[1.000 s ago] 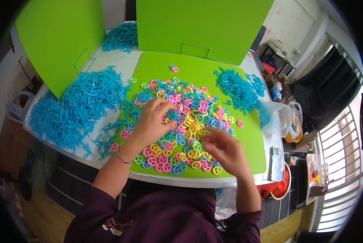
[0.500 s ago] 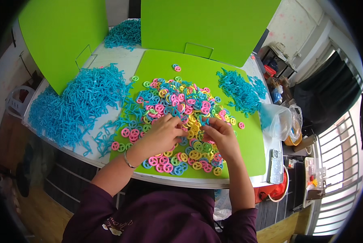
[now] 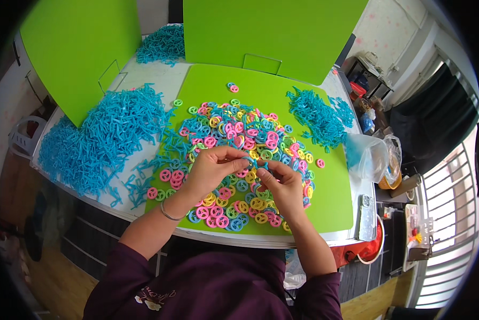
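the left hand [image 3: 211, 169] pinches a small blue piece [image 3: 248, 159] in narrow fingers, just left of the teal bit [image 3: 264, 166] the right hand [image 3: 283, 186] grips, tips nearly meeting above the ring pile [image 3: 258, 204] on the bench [image 3: 162, 74]; each piece's long axis is unclear

Left hand [image 3: 214, 166] close beside right hand [image 3: 284, 188], both in a pinch
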`<state>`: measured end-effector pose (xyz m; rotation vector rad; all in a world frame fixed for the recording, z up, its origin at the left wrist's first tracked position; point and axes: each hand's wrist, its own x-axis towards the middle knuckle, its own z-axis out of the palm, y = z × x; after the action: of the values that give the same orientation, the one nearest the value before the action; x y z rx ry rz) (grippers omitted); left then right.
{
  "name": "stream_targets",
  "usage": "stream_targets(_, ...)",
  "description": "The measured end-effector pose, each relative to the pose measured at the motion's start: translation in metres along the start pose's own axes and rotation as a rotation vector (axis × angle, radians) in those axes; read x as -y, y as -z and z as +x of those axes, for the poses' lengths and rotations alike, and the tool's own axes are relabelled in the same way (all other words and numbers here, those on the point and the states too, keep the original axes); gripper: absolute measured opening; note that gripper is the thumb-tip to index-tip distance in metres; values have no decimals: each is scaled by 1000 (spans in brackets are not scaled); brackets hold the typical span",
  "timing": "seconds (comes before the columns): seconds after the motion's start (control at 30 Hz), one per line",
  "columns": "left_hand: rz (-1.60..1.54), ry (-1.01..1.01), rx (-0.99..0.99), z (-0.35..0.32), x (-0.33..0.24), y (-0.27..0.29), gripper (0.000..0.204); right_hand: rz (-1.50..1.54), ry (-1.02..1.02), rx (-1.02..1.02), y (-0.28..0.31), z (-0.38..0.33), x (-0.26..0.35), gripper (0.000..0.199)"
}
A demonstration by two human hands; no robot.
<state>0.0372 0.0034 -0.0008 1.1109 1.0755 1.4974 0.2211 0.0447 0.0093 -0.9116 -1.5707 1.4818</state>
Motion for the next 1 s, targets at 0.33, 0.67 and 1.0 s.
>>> stream_targets(0.33, -256, 110, -7, -4, 8, 2, 14, 45, 107, -7, -11, -8, -8, 21)
stream_targets(0.67, -428, 122, -29, -5, 11, -6, 9, 159, -17, -71, -20, -7, -6, 18)
stream_targets(1.0, -339, 12, 1, -5, 15, -4, 9, -655, 584, -196, -15, -10, -2, 25)
